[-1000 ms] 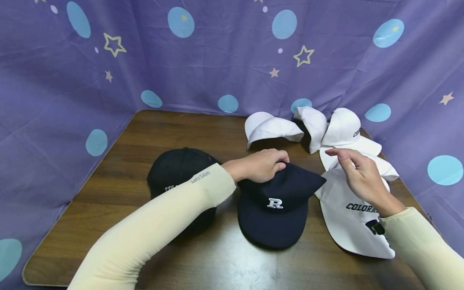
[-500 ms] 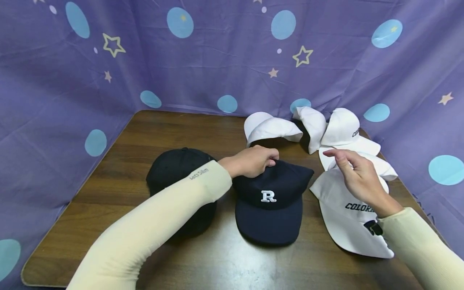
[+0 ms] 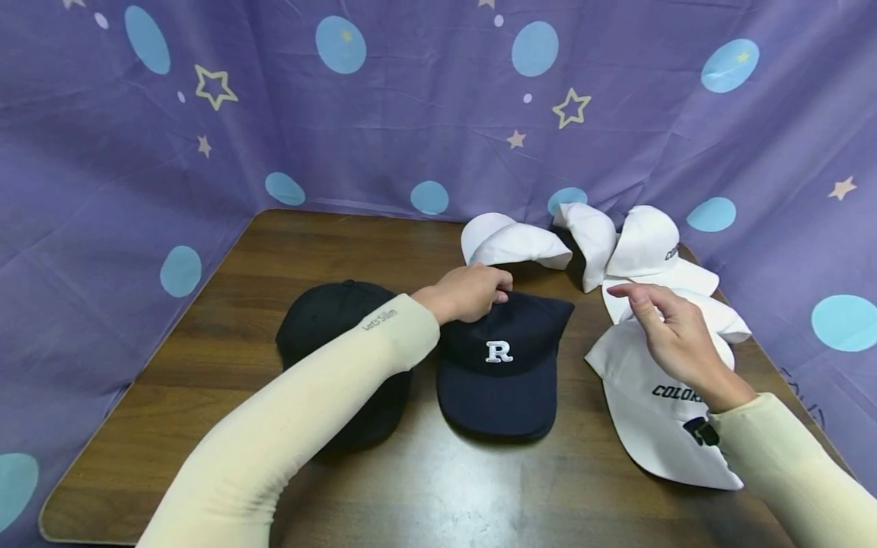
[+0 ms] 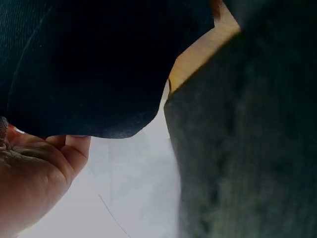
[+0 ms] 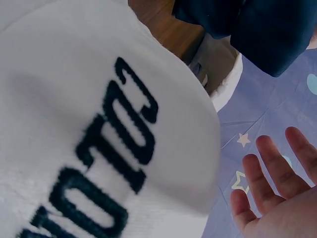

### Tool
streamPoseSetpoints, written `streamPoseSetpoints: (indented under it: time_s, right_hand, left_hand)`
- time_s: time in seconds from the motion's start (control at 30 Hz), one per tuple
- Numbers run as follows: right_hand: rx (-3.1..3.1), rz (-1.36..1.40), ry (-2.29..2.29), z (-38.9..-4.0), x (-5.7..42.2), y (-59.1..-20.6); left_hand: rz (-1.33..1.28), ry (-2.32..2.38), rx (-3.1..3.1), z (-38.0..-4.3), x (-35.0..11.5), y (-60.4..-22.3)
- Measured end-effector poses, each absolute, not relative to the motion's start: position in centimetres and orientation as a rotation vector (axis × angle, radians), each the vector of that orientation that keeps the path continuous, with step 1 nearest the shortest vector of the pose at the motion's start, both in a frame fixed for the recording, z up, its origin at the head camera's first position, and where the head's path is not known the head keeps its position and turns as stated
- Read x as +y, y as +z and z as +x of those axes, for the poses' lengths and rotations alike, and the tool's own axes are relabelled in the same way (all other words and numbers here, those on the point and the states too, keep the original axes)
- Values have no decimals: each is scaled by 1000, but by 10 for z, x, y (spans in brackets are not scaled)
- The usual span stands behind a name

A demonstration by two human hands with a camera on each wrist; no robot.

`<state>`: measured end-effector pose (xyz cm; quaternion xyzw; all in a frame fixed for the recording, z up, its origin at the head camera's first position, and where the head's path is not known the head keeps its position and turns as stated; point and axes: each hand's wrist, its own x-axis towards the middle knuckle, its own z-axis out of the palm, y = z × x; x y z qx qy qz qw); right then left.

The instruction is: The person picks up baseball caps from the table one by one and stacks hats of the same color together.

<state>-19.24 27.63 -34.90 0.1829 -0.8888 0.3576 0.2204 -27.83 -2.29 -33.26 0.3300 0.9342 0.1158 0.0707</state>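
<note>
My left hand (image 3: 473, 293) grips the top rear of a navy baseball cap (image 3: 496, 396) with a white R on its front; the brim points toward me. In the left wrist view the curled fingers (image 4: 74, 148) meet the edge of the dark cloth. Over a white cap (image 3: 644, 411) lettered "COLORA…", partly hidden by the wrist, hovers my right hand (image 3: 678, 335). Its fingers are extended and hold nothing, as the right wrist view confirms with the spread fingers (image 5: 270, 173) beside the white cap. Left of the navy cap sits a black cap (image 3: 329, 312), partly covered by my left sleeve.
Several white caps stand along the back right, among them one lying on its side (image 3: 524, 243), a folded-looking one (image 3: 592, 236) and a lettered one (image 3: 644, 243). A brown wooden table (image 3: 226, 304) carries everything. A purple patterned curtain (image 3: 411, 114) hangs behind it.
My left hand has drawn the navy cap to the left and slightly back, away from the white lettered cap. The right hand has stayed nearly in place.
</note>
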Motion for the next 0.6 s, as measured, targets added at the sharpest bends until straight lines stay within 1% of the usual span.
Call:
streamPoseSetpoints:
  time_s: [0.33,0.6]
  right_hand:
    - [-2450,499,980,-192,277,-351]
    - [-2459,506,984,-193,276,-353]
  left_hand:
    - [975,498,2895,-273,-21,-331]
    - [884,624,2881,-270,-26,-334]
